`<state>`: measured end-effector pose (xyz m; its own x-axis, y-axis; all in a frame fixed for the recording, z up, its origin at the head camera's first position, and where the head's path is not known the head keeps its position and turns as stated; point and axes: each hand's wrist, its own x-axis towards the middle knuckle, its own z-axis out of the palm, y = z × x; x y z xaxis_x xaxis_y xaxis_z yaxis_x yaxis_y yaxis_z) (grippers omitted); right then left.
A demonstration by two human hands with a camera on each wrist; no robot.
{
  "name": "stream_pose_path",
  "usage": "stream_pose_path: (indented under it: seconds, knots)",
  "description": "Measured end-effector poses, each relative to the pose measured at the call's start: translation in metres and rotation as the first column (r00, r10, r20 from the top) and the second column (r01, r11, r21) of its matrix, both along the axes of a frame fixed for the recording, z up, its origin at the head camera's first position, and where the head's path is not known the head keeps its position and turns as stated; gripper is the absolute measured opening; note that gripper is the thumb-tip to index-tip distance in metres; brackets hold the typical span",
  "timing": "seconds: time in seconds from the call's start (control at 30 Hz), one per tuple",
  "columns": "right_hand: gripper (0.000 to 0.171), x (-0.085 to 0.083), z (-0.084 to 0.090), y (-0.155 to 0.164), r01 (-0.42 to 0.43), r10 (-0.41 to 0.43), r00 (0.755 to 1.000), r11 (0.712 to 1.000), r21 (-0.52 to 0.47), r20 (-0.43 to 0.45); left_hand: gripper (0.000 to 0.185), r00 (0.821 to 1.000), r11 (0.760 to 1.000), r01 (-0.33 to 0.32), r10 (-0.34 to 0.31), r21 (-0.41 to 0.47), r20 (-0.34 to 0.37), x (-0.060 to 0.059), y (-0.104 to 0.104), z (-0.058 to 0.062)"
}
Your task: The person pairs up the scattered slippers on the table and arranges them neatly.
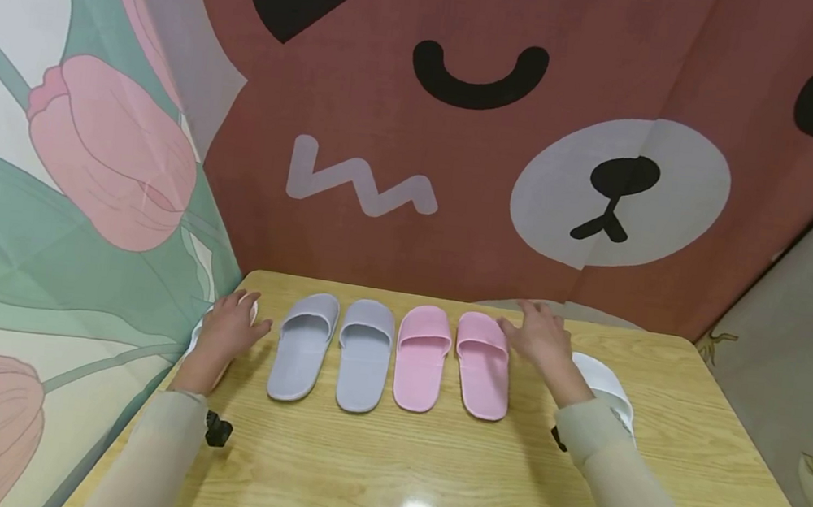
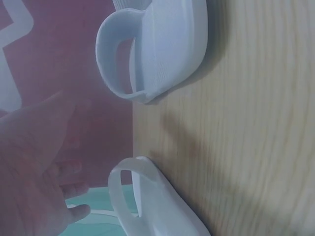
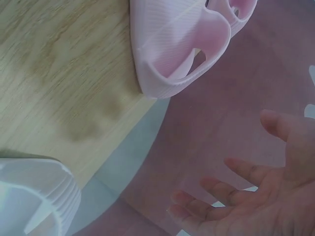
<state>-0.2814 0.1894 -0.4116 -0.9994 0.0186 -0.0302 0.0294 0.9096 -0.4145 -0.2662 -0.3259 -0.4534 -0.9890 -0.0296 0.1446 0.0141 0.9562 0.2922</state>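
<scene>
Hovering: both hands hung low over the far edge of a wooden table (image 1: 430, 468), one at each end of a row of slippers.
Left hand: the left hand (image 1: 226, 332) was spread and relaxed, fingers loosely straight, over a white slipper (image 1: 198, 337) at the table's left edge; the head view did not settle whether the palm touched it. The left wrist view showed the hand (image 2: 34, 172) gripping nothing, with that white slipper (image 2: 147, 206) just beside it.
Right hand: the right hand (image 1: 540, 337) was likewise spread, fingers apart and holding nothing, its fingertips at the toe end of the right pink slipper (image 1: 484, 365). The right wrist view showed the palm (image 3: 275, 196) beyond the table edge, clear of the slipper's strap (image 3: 187, 49).
Key relation: the second white slipper (image 1: 603, 383) lay just right of the right hand and partly under its forearm, so each hand was nearest one white slipper, at opposite ends of the row.
Long axes: every slipper lay with its length running from the person towards the backdrop, toes away.
Row: two grey slippers (image 1: 334, 349), then the left pink slipper (image 1: 422, 357) and its mate, side by side and near one another, soles down.
Containers: none showed in any view.
Surroundings: a red cartoon bear backdrop (image 1: 463, 128) stood behind the table and a tulip-print panel (image 1: 76, 173) on the left.
</scene>
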Motion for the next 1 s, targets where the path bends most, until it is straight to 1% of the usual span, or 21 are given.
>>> stream_pose_path:
  seconds: [0.27,0.57,0.73,1.0]
  knots:
    - [0.075,0.006,-0.002,0.01,0.007,-0.007,1.0,1.0,0.018,0.002,0.068,1.0,1.0,-0.006,0.006,0.005,0.014,-0.003,-0.01,-0.008]
    - [0.075,0.009,-0.005,0.02,0.017,-0.018,1.0,1.0,0.024,0.008,0.069,1.0,1.0,-0.005,0.005,0.026,0.016,-0.003,-0.012,-0.011]
    - [0.074,0.013,-0.007,0.022,0.025,-0.025,1.0,1.0,0.018,0.005,0.069,1.0,1.0,-0.01,0.009,0.026,0.025,-0.002,-0.013,-0.012]
    - [0.076,0.016,-0.012,0.028,0.037,-0.038,0.999,0.999,0.029,0.007,0.069,0.998,0.999,-0.021,0.018,0.038,0.06,-0.001,-0.014,-0.01]
